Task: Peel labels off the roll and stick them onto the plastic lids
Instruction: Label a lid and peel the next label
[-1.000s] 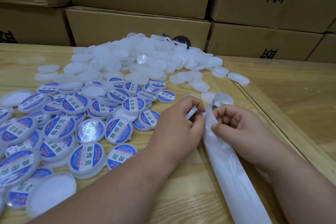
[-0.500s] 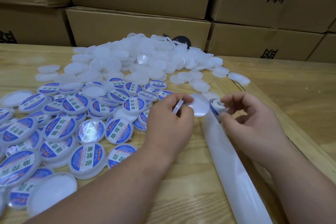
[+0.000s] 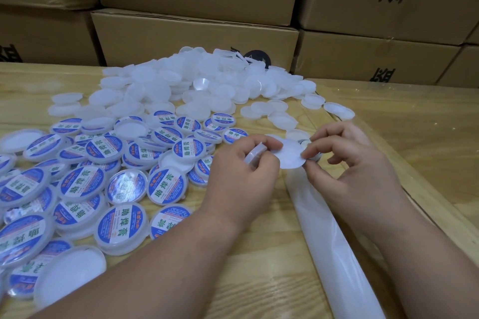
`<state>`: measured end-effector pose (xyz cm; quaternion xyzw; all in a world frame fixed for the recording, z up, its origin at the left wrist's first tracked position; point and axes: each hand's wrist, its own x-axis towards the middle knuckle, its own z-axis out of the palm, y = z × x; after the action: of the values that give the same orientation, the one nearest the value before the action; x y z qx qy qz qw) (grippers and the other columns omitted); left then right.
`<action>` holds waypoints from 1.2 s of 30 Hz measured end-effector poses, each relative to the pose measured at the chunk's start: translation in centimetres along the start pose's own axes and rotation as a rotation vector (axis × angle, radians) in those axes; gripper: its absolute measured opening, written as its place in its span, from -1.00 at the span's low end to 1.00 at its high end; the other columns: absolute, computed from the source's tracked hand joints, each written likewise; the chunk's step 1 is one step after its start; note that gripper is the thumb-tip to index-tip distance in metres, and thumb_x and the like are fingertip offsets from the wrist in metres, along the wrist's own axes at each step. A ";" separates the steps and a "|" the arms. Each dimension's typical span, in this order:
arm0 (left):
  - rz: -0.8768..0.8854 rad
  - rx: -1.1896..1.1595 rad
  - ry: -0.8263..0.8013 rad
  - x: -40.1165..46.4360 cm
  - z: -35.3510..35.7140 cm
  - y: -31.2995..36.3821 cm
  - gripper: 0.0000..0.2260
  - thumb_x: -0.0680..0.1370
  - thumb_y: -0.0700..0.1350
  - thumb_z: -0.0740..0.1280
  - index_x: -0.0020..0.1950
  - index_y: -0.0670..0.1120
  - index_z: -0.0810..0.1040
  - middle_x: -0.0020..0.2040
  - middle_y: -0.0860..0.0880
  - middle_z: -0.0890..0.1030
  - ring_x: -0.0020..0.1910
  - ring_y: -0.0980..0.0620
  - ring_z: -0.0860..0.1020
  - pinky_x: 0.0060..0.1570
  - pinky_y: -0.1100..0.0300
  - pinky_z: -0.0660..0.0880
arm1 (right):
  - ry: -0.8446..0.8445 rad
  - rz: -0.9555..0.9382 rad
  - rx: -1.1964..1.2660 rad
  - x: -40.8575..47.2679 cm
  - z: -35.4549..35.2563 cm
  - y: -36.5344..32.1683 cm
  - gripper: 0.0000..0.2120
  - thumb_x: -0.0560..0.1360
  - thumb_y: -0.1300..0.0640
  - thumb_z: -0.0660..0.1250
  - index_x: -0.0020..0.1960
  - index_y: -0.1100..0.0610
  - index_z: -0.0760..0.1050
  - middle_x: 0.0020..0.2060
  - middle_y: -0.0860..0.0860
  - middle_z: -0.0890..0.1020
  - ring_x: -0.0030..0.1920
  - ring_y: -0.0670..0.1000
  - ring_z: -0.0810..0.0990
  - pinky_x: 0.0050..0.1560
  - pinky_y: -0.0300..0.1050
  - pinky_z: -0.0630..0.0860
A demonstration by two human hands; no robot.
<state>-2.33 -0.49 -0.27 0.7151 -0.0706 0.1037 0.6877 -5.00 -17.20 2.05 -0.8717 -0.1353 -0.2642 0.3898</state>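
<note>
Label (image 3: 289, 153): round, white side up, hanging between both hands above the backing strip (image 3: 334, 246).
Left hand (image 3: 246, 176): curling around a plastic lid (image 3: 255, 156).
Right hand (image 3: 347, 163): pinching the label's edge.
Desk (image 3: 259, 267): carrying everything.

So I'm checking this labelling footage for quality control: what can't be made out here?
- Head view: printed face of the peeled label, turned away; only its white back shows.
- Label roll, mostly behind the right hand.
- Lid in the left hand, edge-on, partly covered by fingers.
- Small print on labelled lids, too small.
</note>
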 end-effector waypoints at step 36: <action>-0.131 -0.618 -0.373 0.1 0.4 0.1 -0.67 0.41 -0.17 0.11 0.11 -0.09 0.51 0.07 -0.28 0.69 -0.43 -0.09 0.50 -0.54 0.23 0.23 | -0.160 0.400 0.778 0.4 0.1 -2.3 -0.67 0.36 0.27 0.47 -0.01 0.14 0.35 -0.36 0.15 0.70 -0.42 -0.12 0.64 -0.39 -0.41 0.47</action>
<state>-2.19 -0.89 -0.17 0.4833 -0.1767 -0.0988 0.8517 -5.62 -15.57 3.66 -0.6869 -0.0831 -0.0449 0.7206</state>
